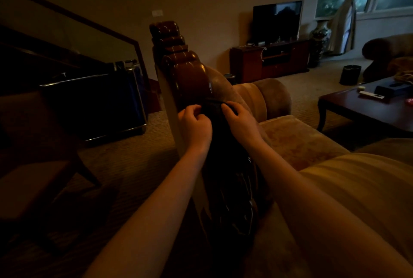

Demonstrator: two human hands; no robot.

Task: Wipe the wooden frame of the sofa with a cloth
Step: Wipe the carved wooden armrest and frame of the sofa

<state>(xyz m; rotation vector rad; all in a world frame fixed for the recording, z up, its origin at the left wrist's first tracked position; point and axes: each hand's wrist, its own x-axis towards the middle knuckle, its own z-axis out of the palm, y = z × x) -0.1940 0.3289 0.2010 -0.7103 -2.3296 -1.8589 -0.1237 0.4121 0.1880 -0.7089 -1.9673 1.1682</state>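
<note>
Glossy carved wooden frame (178,72), matt dark cloth (214,110)

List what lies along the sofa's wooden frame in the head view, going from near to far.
Dark near stretch of wooden frame → left hand and right hand side by side gripping the dark cloth → glossy carved scroll top.

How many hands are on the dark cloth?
2: the left hand and right hand both grip the dark cloth on the carved wooden sofa frame.
</note>
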